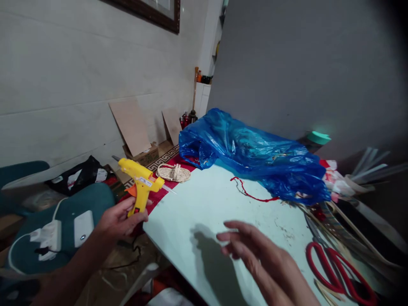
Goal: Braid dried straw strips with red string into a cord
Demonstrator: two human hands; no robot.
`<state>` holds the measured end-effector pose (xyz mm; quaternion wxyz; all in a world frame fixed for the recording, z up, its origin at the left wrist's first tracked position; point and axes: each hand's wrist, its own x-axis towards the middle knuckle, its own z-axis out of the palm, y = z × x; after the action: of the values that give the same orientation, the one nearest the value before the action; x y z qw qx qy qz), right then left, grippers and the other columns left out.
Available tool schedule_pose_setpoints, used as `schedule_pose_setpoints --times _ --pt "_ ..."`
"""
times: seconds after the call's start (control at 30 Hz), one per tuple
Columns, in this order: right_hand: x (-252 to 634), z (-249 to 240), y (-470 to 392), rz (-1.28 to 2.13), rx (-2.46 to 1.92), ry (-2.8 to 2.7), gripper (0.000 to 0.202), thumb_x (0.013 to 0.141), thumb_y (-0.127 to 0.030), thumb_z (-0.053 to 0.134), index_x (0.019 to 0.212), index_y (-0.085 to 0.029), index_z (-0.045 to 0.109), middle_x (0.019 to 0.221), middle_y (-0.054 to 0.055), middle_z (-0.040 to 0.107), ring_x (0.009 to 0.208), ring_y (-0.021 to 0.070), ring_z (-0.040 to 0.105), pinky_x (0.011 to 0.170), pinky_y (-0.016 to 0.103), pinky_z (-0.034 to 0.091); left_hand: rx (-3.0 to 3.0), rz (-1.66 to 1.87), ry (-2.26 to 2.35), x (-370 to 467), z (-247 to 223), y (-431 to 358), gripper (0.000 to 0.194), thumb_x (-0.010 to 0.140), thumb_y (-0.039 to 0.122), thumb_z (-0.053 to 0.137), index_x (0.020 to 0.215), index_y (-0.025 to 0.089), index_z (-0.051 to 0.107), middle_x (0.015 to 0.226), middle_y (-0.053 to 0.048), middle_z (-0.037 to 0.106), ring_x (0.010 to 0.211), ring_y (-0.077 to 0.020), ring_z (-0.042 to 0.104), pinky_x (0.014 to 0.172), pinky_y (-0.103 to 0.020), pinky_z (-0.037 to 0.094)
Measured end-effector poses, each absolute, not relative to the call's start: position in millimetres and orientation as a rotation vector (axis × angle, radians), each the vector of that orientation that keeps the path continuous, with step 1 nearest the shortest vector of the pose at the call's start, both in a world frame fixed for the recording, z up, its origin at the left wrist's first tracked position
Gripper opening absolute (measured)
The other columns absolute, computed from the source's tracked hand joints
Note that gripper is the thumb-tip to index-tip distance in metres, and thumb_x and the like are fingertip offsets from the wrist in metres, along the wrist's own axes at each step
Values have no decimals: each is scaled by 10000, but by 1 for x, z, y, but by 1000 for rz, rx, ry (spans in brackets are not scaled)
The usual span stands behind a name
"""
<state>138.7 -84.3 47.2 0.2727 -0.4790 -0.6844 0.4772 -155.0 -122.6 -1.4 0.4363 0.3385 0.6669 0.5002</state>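
Two bare hands, listed nearest first. Right hand [255,250]: raised above a pale green tabletop [191,208], free, fingers loosely bent and slightly spread; its shadow falls on the surface beside it. Scissors [334,274], one pair, red handles: lying at the near right of the tabletop, just beside some thin strips. Left hand [126,216]: fingers closed round the grip of a yellow glue gun [142,178], held up near the table's left edge. Nozzle directed up and left; a clear glue stick [170,189] juts from the rear, toward the table. Green chair [100,199], left of the table: bears a white power strip [55,236] with plugs in it and a white box [83,228]. Red cord [255,197], one length, on the tabletop, kinked. Woven straw sandal [174,173], one, on red cloth at the tabletop's far left corner. Blue plastic bag [251,144], crumpled, across the far side. Two flat panels [130,127], leaning by the wall. Dark picture frame [177,17], one, hung above.
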Motion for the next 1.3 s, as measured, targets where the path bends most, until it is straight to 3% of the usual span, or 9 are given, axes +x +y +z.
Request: schedule_pose_setpoints --times 0.2,0.33,0.5,0.67,0.8,0.93,1.3 --pt "61 41 30 1396 -1058 -1868 207 847 -302 553 1005 -175 597 910 95 711 801 206 671 638 297 487 869 1117 1798 -182 -13 -118 610 668 541 657 1121 134 616 511 61 468 431 -73 318 426 -199 226" --pt "11 13 75 1377 -1087 -1876 91 824 -201 532 914 -194 550 801 43 683 634 168 646 516 257 417 960 1017 1941 -193 -12 -117 595 684 561 618 1111 147 636 452 71 436 433 -107 395 419 -209 291" --pt "-19 -2 89 1361 -1147 -1915 205 797 -248 608 974 -218 510 630 -21 607 475 144 573 458 249 371 1106 1050 2114 -203 -15 -112 492 683 540 608 1002 172 680 754 -17 679 642 -182 597 537 -246 457" --pt "-32 -1 86 1600 -1077 -1708 330 743 -226 612 1039 -204 468 586 -57 549 495 131 534 451 228 360 1359 1095 2159 -214 -27 -106 430 736 546 576 943 187 690 1069 -88 702 962 -259 643 819 -308 507" --pt "-32 7 82 1767 -1000 -1522 397 681 -171 596 1051 -175 453 609 -43 580 491 106 491 432 208 326 1499 1012 2149 -220 -32 -103 411 793 532 547 985 194 679 1088 -87 693 993 -248 639 889 -307 481" --pt "-23 17 91 1738 -967 -1482 434 668 -217 620 1069 -166 462 723 9 652 480 80 441 428 204 300 1560 951 2151 -222 -34 -100 391 821 522 532 1001 205 674 1099 -74 686 1002 -236 633 890 -294 474" --pt "-10 16 123 1694 -950 -1350 457 635 -261 705 1035 -185 496 674 -14 623 497 79 412 453 206 283 1739 903 2203 -211 -28 -84 376 836 502 480 931 196 677 985 -71 712 958 -241 651 905 -318 475"
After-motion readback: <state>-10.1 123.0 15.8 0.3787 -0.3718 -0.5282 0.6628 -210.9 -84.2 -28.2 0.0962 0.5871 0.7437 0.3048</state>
